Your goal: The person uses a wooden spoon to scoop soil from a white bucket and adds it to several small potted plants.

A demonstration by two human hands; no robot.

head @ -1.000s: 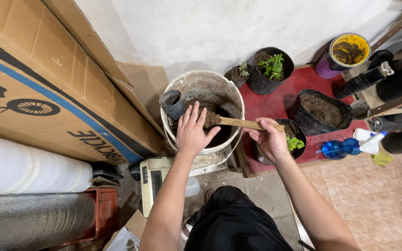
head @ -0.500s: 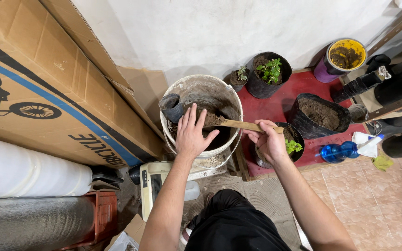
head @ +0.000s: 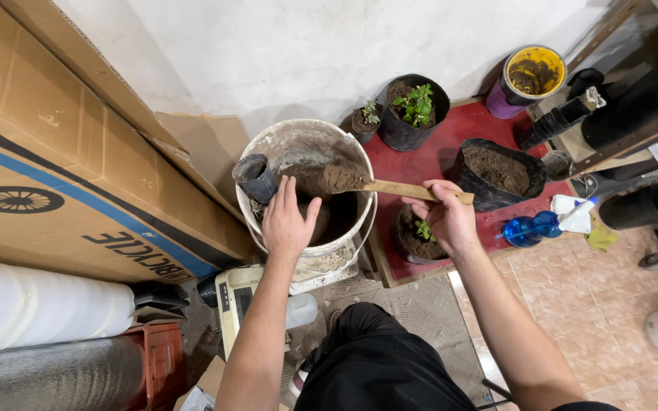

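Observation:
A white bucket point(head: 277, 154) holding brown soil stands against the wall. My left hand point(head: 286, 223) rests on its near rim, fingers around the base of a small black pot point(head: 253, 176) tilted at the bucket's left edge. My right hand point(head: 448, 215) grips the handle of a wooden trowel point(head: 407, 190). Its blade carries a heap of soil point(head: 338, 180) lifted above the bucket's middle, close to the black pot. Below my right hand sits a small pot with a green seedling point(head: 422, 230).
A red mat point(head: 451, 148) holds a black pot with a leafy plant point(head: 416, 109), a tiny seedling pot point(head: 366, 119) and a black grow bag of soil point(head: 499, 171). A yellow-rimmed purple bucket point(head: 530, 74), a blue spray bottle point(head: 531, 227) and a large cardboard box point(head: 55, 160) stand around.
The trowel has lifted out of the bucket with a load of soil and moved left toward the small black pot. My left hand stays on the rim.

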